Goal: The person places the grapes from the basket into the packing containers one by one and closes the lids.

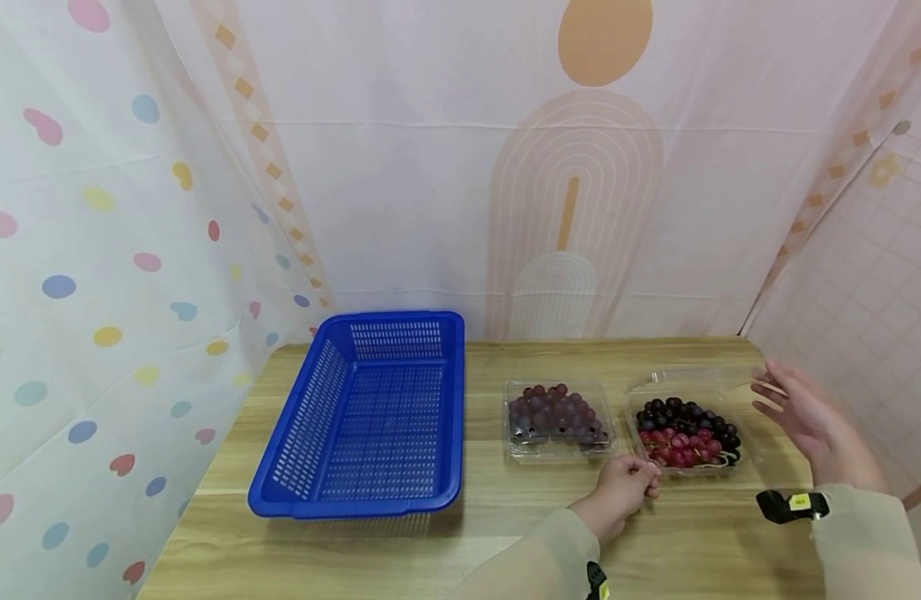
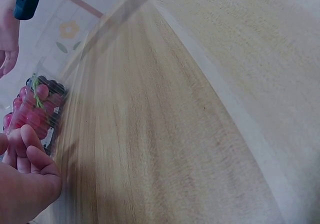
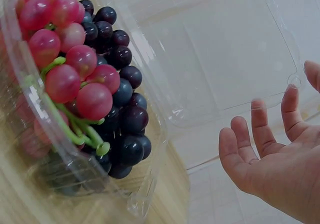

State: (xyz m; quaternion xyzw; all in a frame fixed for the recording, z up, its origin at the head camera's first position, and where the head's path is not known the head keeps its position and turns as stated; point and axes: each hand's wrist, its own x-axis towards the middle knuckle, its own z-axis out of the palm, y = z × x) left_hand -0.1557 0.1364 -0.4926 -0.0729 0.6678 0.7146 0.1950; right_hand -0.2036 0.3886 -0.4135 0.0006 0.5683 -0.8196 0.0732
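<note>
A clear plastic clamshell box (image 1: 747, 454) stands on the right of the table, its transparent lid (image 3: 225, 49) raised at the back. Inside lie red grapes (image 3: 65, 81) with green stems, beside dark grapes (image 3: 131, 116). At the box's front left corner, my left hand (image 1: 623, 492) pinches the rim between thumb and curled fingers. My right hand (image 1: 813, 421) is at the lid's right side, fingers loosely bent and thumb apart; a fingertip meets the lid's edge in the right wrist view. Left of this box sits a second, closed clear box (image 1: 516, 454) of purplish grapes (image 1: 558, 412).
A blue plastic basket (image 1: 460, 417) with slotted walls stands on the left of the wooden table (image 1: 520, 533). Patterned curtains (image 1: 400, 192) hang behind the table and along both sides.
</note>
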